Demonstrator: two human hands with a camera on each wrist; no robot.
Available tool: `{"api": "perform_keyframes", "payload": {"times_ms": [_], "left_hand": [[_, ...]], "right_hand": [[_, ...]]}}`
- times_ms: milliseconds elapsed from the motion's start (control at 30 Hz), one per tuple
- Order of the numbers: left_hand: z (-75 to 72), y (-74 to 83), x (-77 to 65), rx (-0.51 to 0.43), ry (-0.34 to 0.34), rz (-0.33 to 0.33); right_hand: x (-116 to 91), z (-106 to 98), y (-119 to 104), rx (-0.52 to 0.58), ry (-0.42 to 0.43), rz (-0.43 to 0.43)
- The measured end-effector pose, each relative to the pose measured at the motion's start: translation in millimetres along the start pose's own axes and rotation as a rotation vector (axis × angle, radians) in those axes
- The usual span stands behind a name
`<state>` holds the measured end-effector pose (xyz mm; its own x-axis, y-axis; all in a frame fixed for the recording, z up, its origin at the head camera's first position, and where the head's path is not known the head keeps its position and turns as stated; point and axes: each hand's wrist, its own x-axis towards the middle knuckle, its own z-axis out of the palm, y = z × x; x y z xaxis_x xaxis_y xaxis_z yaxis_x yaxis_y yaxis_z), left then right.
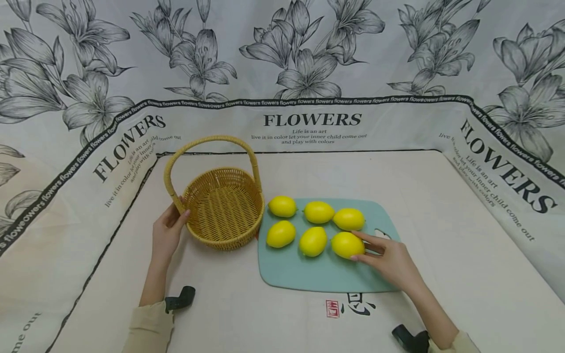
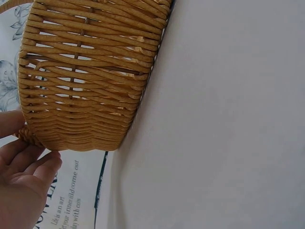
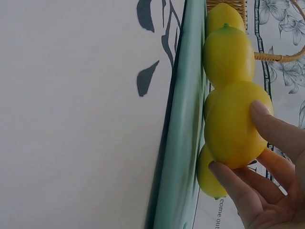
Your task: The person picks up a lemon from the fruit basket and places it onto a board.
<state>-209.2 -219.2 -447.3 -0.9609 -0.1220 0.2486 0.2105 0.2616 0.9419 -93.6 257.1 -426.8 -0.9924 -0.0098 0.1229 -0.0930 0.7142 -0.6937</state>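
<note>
A yellow wicker basket with a tall arched handle stands upright on the cloth, nothing inside it. My left hand grips it at the left side, thumb and fingers about the rim where the handle meets it; the left wrist view shows the woven wall close up. To the basket's right, several lemons lie in two rows on a pale teal cutting board. With thumb and fingertips my right hand pinches the front-right lemon. In the right wrist view this lemon partly covers others behind it.
The board's cut-out grip hole is at its right end, beside my right hand. Beneath everything lies a white tablecloth printed with flowers and lettering. Black wrist mounts sit on both forearms.
</note>
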Motion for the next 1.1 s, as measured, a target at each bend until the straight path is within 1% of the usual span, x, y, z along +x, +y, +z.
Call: {"api": "perform_keyframes", "payload": {"times_ms": [167,333,533,567,600,767,833,1100], "left_hand": [[-0.2,0.9,-0.6,-0.017,-0.002,0.022],[-0.5,0.1,0.1,-0.022,-0.003,0.016],[-0.5,-2.8,0.4,-0.065,-0.005,-0.004],[-0.5,1.2,-0.9,-0.068,-0.007,-0.009],[-0.6,4.7,-2.0,-0.063,-0.009,-0.012],[-1.2,8.6,-2.0,-0.052,-0.013,-0.015],[-1.4,1.4,0.5,-0.054,-0.009,-0.013],[-0.9,0.0,0.1,-0.014,-0.005,-0.027]], "right_hand": [[3.8,1.8,1.4,-0.016,-0.002,-0.016],[6.4,5.0,2.6,-0.015,-0.011,-0.021],[7.2,5.9,0.9,-0.024,-0.011,-0.016],[7.2,6.0,0.5,-0.024,-0.01,-0.017],[7.5,6.1,0.1,-0.024,-0.01,-0.016],[8.6,6.6,-1.4,-0.017,-0.011,-0.017],[8.9,7.1,-1.5,-0.017,-0.008,-0.023],[7.8,10.3,0.1,-0.017,0.0,-0.046]]}}
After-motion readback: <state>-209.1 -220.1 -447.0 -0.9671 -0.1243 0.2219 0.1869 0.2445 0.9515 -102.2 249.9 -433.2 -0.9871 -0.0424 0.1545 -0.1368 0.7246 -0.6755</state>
